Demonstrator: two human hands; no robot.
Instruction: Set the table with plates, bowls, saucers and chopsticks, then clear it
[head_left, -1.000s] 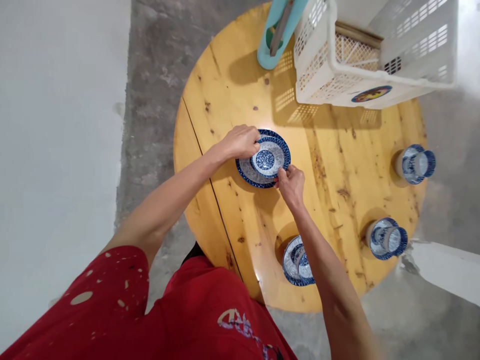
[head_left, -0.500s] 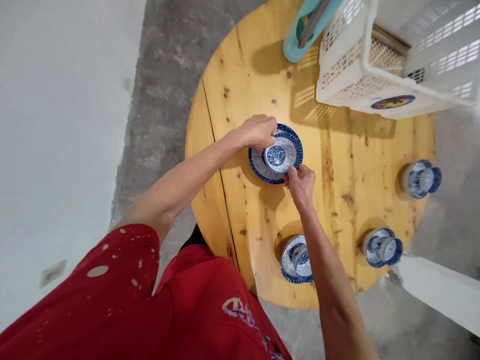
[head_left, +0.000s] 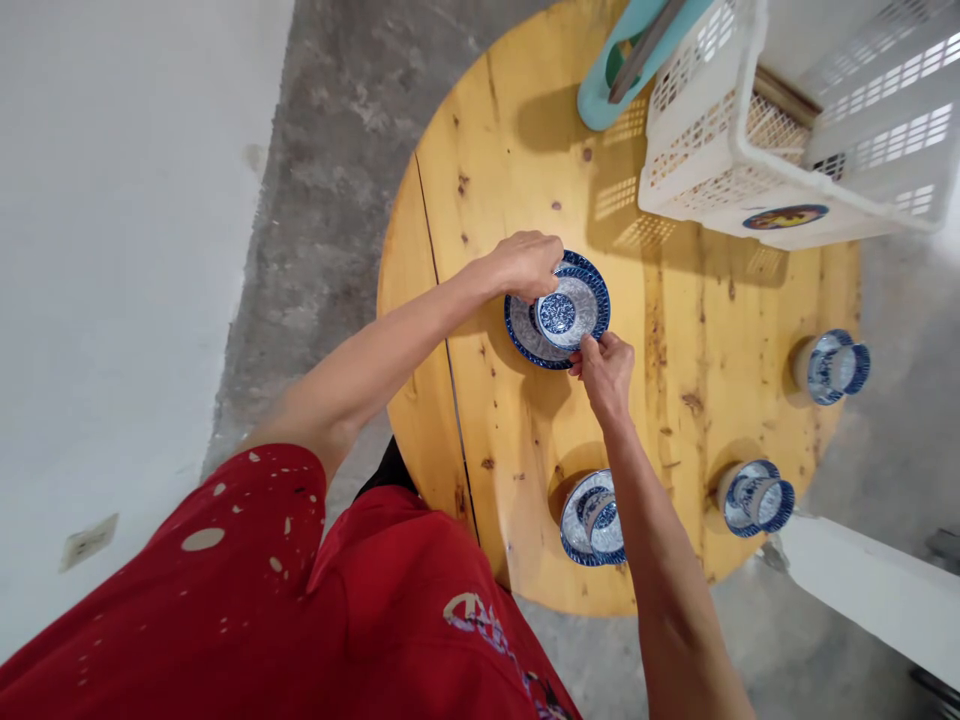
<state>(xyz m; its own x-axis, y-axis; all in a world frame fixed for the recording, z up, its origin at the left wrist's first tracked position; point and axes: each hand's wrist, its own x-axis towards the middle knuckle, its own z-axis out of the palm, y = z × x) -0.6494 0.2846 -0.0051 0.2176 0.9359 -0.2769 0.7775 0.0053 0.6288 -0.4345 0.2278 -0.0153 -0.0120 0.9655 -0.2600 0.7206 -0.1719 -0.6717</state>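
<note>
Small blue-and-white porcelain dish (head_left: 571, 310), off-centre and stacked on a larger blue-rimmed plate (head_left: 524, 340)

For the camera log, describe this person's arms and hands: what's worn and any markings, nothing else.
The left hand and right hand are bare, with no gloves, rings or watch visible. The left arm emerges from a short red sleeve flecked with pale spots. The red shirt carries a printed graphic.

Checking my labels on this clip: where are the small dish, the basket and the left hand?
small dish (head_left: 557, 314), head view, blue centre
basket (head_left: 697, 170), head view, near wall
left hand (head_left: 525, 266), head view, back of hand
</note>
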